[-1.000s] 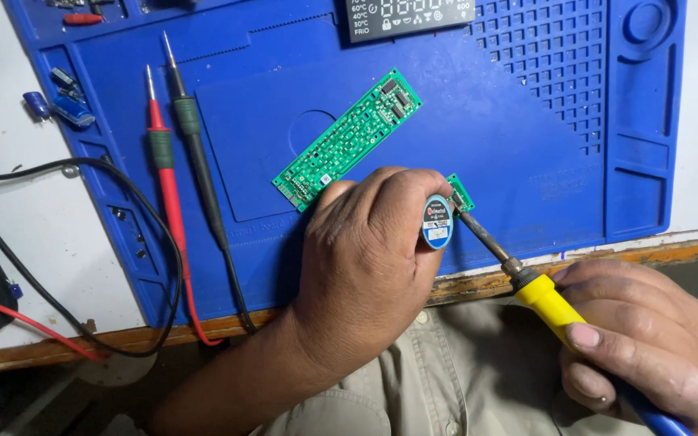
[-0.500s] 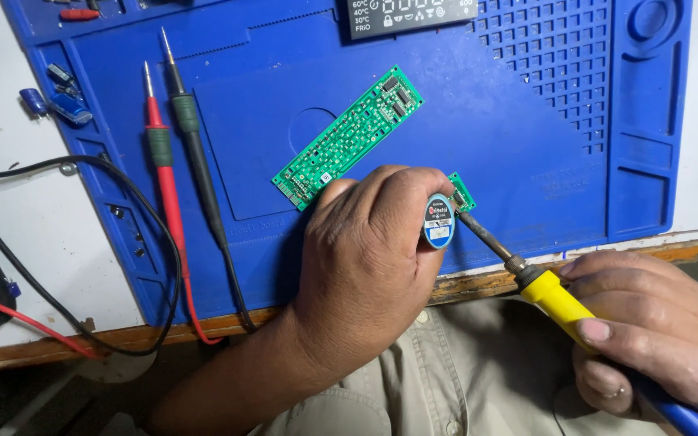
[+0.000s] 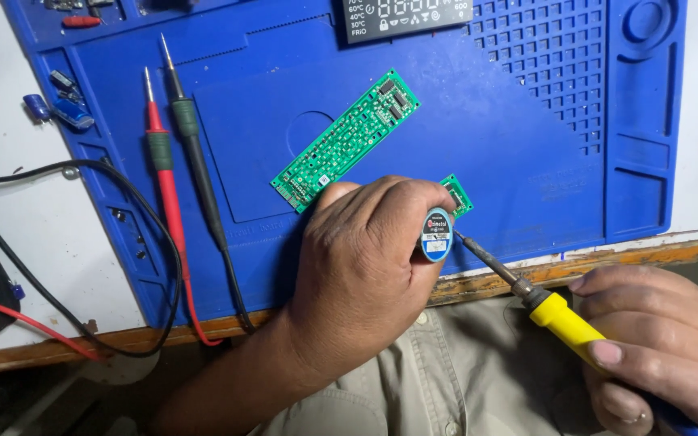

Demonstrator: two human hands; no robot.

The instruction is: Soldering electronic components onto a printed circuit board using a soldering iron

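Observation:
My left hand (image 3: 361, 270) grips a small round spool (image 3: 436, 234) with a blue and white end, held over the near edge of the blue work mat (image 3: 478, 145). A small green board (image 3: 456, 194) peeks out just behind the spool. My right hand (image 3: 664, 347) holds a soldering iron with a yellow handle (image 3: 563, 319); its metal tip touches the side of the spool. A long green circuit board (image 3: 347, 139) lies on the mat, just beyond my left hand.
A red probe (image 3: 159, 153) and a black probe (image 3: 191, 141) lie on the mat's left part, their cables looping over the table edge. Blue capacitors (image 3: 66, 109) sit at the mat's left rim. A dark display panel (image 3: 409, 14) lies at the top. The wooden table edge (image 3: 656, 250) runs below.
My right hand has shifted slightly left and up with the iron. My left hand and the spool have stayed in place.

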